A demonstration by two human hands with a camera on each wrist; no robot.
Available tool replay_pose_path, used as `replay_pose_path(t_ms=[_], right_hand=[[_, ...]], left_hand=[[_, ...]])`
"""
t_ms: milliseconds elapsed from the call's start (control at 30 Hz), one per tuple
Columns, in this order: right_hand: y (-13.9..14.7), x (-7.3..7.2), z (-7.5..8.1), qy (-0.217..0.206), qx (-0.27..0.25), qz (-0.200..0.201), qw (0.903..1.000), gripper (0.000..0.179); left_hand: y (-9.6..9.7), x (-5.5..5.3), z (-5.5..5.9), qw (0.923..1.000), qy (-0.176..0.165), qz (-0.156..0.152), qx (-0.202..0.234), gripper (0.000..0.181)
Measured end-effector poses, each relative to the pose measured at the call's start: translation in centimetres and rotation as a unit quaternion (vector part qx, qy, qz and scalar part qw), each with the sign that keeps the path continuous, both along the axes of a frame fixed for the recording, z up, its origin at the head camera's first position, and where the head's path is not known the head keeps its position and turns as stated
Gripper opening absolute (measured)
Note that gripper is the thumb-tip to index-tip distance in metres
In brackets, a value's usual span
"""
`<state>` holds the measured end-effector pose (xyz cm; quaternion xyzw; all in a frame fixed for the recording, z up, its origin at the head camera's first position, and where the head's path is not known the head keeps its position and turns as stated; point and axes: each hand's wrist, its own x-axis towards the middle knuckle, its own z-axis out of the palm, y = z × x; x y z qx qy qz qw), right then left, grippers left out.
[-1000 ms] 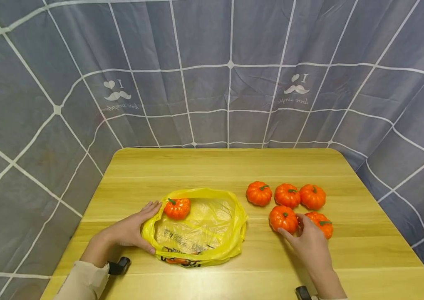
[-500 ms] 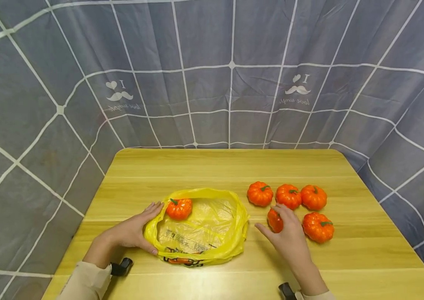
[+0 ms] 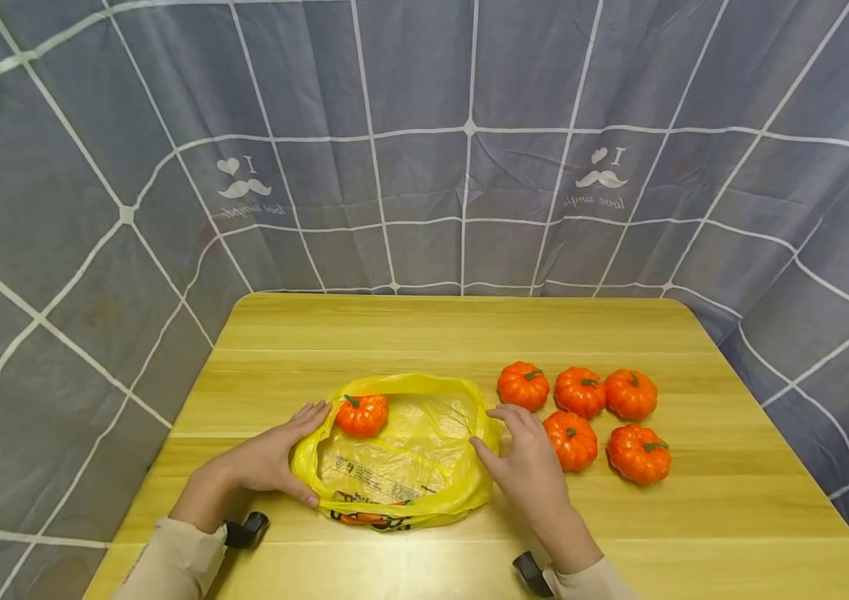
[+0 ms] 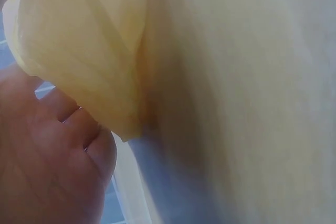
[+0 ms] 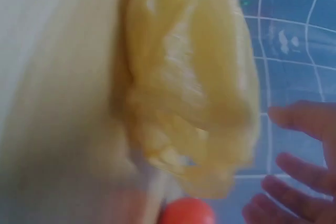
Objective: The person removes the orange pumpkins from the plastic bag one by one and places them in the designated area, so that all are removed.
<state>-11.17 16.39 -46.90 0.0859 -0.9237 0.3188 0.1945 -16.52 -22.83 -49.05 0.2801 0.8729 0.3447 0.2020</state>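
Note:
A yellow plastic bag [image 3: 472,493] lies with its mouth spread wide, and one small orange pumpkin [image 3: 362,417] sits inside at its back left. My left hand [image 3: 274,458] rests along the bag's left rim, thumb at the front and fingers behind. In the left wrist view, the fingers lie against the thin yellow plastic [image 4: 84,40]. My right hand [image 3: 532,471] is at the bag's right rim with fingers spread and nothing held. The right wrist view shows its fingertips [image 5: 281,115] beside the bag's side. Just right of that hand is another pumpkin [image 3: 574,443], partly covered by it.
Several more pumpkins stand right of the bag: a back-row one [image 3: 523,386], two beside it [image 3: 580,393], and one [image 3: 638,455] nearer the front. The wooden table [image 3: 364,333] ends at a grey checked curtain [image 3: 424,183].
My right hand has left the front-row pumpkin and moved left to the bag's right rim, leaving that pumpkin on the table. My left hand stays at the left rim.

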Motion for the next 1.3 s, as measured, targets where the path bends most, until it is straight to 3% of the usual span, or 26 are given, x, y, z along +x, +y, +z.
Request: replay_pose_path(t_ms=[167, 367, 500, 833, 1033, 1300], right_hand=[[0.2, -0.2, -1.0, -0.043, -0.008, -0.023, 0.9988, 0.039], [1.1, -0.4, -1.0, -0.107, -0.007, -0.065, 0.9921, 0.057], [1.3, -0.4, -0.7, -0.117, -0.005, -0.075, 0.9903, 0.063], [-1.3, -1.5, -0.2, -0.028, -0.049, -0.003, 0.9984, 0.056], [-4.4, -2.5, -0.4, -0.039, -0.047, 0.056, 0.9965, 0.058], [-7.5, -3.2, -0.4, -0.036, -0.016, 0.089, 0.9952, 0.054]], left_hand=[[0.0, 0.0, 0.0, 1.0000, 0.000, -0.001, 0.003, 0.134], [-0.1, -0.1, -0.1, 1.0000, 0.001, -0.002, 0.002, 0.135], [-0.2, -0.2, -0.1, 1.0000, 0.004, -0.003, 0.001, 0.135], [-0.2, -0.2, -0.2, 1.0000, 0.001, -0.005, 0.007, 0.135], [-0.1, 0.0, -0.1, 1.0000, 0.001, -0.001, 0.007, 0.135], [0.0, 0.0, 0.0, 1.0000, 0.004, 0.000, 0.004, 0.135]])
